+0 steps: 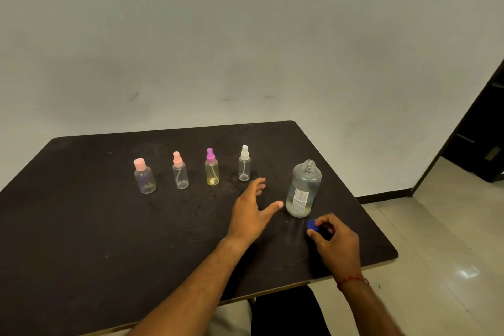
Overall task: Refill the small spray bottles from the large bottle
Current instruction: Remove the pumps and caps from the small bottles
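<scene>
Both hands reach over a dark table point(81, 213) in the head view, the only view given. The left hand point(249, 210) is spread open, palm down and fingers straight, between the white-topped spray bottle point(244, 163) and the large bottle point(304, 191), its thumb tip just beside the large bottle's base; whether it touches the table cannot be told. The right hand point(336, 243) pinches a blue cap point(311, 225) between thumb and fingers, near the table's right edge and just nearer than the large bottle. That bottle stands upright, uncapped, clear, with a white label and clear liquid inside. Four small bottles stand upright in a row to its left, well apart: from the right, the white-topped one, a yellow bottle with a purple sprayer point(212, 168), a clear bottle with a pink sprayer point(180, 172), and a clear bottle with a flat pink cap point(144, 177). All look nearly empty and closed. The large bottle probably feels fairly weighty and smooth; a grip round its labelled middle seems safest, since a hard squeeze might push liquid out of the open neck. The small ones look light and easily tipped, best held by the body.
</scene>
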### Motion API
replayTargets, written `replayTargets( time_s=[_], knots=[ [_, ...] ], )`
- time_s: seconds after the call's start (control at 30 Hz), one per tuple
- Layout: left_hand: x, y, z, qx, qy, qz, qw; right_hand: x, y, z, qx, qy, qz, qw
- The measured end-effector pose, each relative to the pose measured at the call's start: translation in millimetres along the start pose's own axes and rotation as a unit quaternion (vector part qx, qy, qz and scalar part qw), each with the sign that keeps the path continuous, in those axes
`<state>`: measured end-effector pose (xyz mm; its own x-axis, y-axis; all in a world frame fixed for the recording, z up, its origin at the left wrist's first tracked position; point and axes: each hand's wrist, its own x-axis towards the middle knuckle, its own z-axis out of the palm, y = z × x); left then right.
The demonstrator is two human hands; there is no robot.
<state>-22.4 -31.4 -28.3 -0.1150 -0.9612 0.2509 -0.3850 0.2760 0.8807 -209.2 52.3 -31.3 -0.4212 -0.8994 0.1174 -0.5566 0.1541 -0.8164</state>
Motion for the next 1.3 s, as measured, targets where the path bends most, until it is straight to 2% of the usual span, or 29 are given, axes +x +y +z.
replayTargets(
  time_s=[0.23, 0.33, 0.43, 0.5, 0.6, 0.7, 0.93, 1.13, 1.3],
  knots=[
    [-8, -22, -27, 0.003, 0.039, -0.023, 0.999, 0, 6, 4, -0.019, 0.008, -0.028, 0.999],
    [-9, -24, -33, -0.012, 0.06, -0.033, 0.998, -9, 4, 6, -0.024, 0.095, -0.075, 0.992],
    [-9, -27, -36, -0.025, 0.094, -0.046, 0.994, -23, -8, 13, -0.006, 0.163, -0.179, 0.97],
    [-8, -30, -37, -0.038, 0.121, -0.057, 0.99, -30, -27, 21, 0.008, 0.139, -0.236, 0.962],
    [-6, -31, -40, -0.05, 0.146, -0.065, 0.986, -31, -64, 39, 0.024, 0.067, -0.277, 0.958],
    [-5, -34, -43, -0.05, 0.152, -0.06, 0.985, -8, -97, 62, 0.035, 0.028, -0.27, 0.962],
    [8, -32, -55, -0.052, 0.167, -0.044, 0.984, 75, -141, 111, -0.007, 0.022, -0.208, 0.978],
    [22, -31, -63, -0.056, 0.165, -0.035, 0.984, 119, -151, 125, -0.052, 0.004, -0.158, 0.986],
    [29, -33, -66, -0.046, 0.163, -0.033, 0.985, 127, -150, 131, -0.088, -0.038, -0.164, 0.982]
  ],
)
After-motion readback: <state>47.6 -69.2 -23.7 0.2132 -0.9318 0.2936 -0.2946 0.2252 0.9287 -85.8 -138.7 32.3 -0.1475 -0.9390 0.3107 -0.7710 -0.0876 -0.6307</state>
